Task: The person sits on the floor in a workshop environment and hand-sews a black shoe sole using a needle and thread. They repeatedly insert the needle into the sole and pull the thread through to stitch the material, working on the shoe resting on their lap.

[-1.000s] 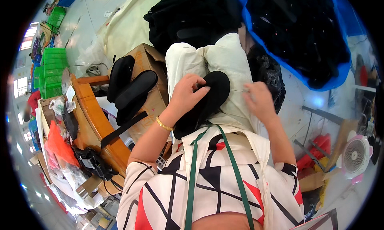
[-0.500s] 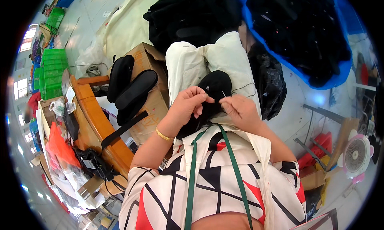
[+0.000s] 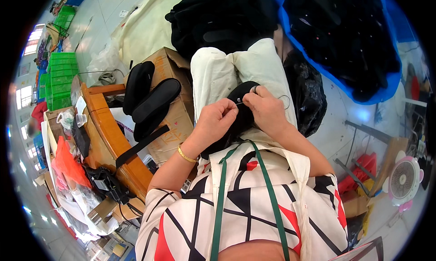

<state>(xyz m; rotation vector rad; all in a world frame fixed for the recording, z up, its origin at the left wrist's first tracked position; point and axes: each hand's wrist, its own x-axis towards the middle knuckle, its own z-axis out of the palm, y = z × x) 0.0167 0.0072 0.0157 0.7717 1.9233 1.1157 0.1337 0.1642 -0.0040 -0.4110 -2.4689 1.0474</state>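
A black slipper lies across my lap on white cloth, partly covered by my hands. My left hand is closed in a pinch above its left side; whatever the fingertips hold is too small to make out. Opposite it, my right hand is closed too, with a thin needle at its fingertips, its tip end close to the left fingertips. A metal band sits on a right finger. Dark thread loops out beside the right hand. A small pale mark shows on the slipper between the hands.
Several black slippers rest on a cardboard box to the left, beside a wooden bench. Black pieces are heaped ahead. A blue-edged bag of black items stands at far right, with a fan nearer.
My right hand has moved up and left over the slipper, bringing the needle to the left fingertips. The left hand has turned slightly, its fingers more tightly closed.
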